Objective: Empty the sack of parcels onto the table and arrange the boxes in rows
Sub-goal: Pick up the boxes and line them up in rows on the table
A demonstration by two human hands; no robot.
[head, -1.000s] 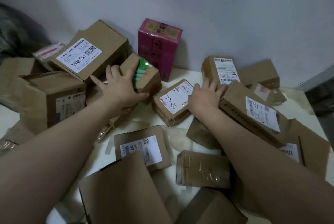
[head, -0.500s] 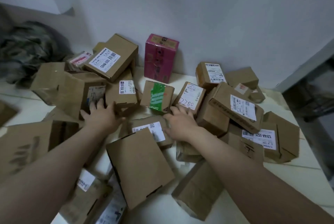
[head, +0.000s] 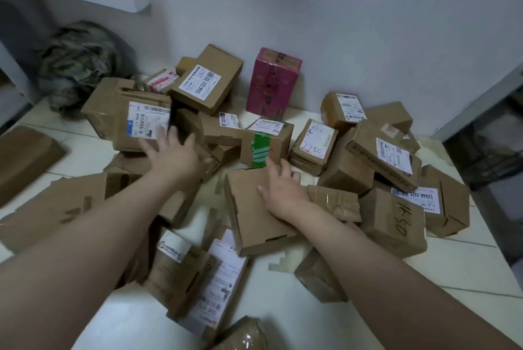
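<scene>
Several brown cardboard parcels lie in a loose heap on the white table (head: 283,318). A magenta box (head: 270,82) stands upright against the back wall. My left hand (head: 172,156) reaches with spread fingers to the lower edge of a large labelled box (head: 133,117) at the left of the heap and holds nothing. My right hand (head: 280,188) lies palm down on a flat brown box (head: 252,219), its fingertips next to a box with green tape (head: 266,141). A box marked 7780 (head: 312,146) sits to the right of that one.
A crumpled camouflage sack (head: 76,64) lies at the back left beside the wall. The table's right edge (head: 486,225) drops to a dark shelf area. Flat boxes (head: 25,157) spread along the left side, and more parcels (head: 206,284) lie near the front.
My left hand has moved up to the big labelled box on the left. My right hand has shifted onto the flat brown box. The view has pulled back slightly.
</scene>
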